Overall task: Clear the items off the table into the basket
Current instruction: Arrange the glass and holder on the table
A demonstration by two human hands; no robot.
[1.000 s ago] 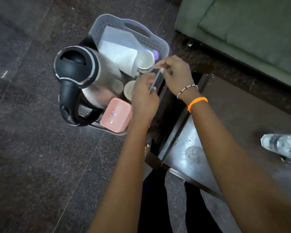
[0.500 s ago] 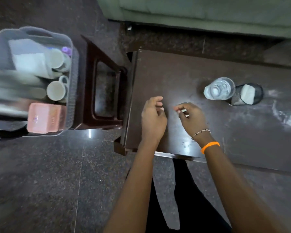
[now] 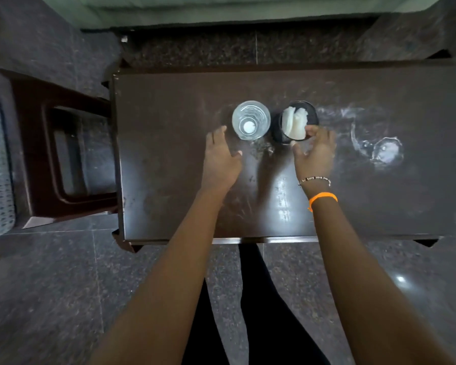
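Head view shows the left hand (image 3: 219,156) with fingers spread beside the clear bottle (image 3: 251,119) and the right hand (image 3: 315,154) fingers pinching the black cup (image 3: 298,122) on the surface (image 3: 169,154), so a hasty grab could topple either.

— What is the floor like?
— The floor (image 3: 50,299) is of dark speckled stone tiles with thin pale joints. It is polished, and a small bright spot of light (image 3: 400,279) reflects on it at the right.

— And the furniture?
— A dark brown stool (image 3: 63,159) stands at the left. At the top edge is a green sofa (image 3: 221,9).
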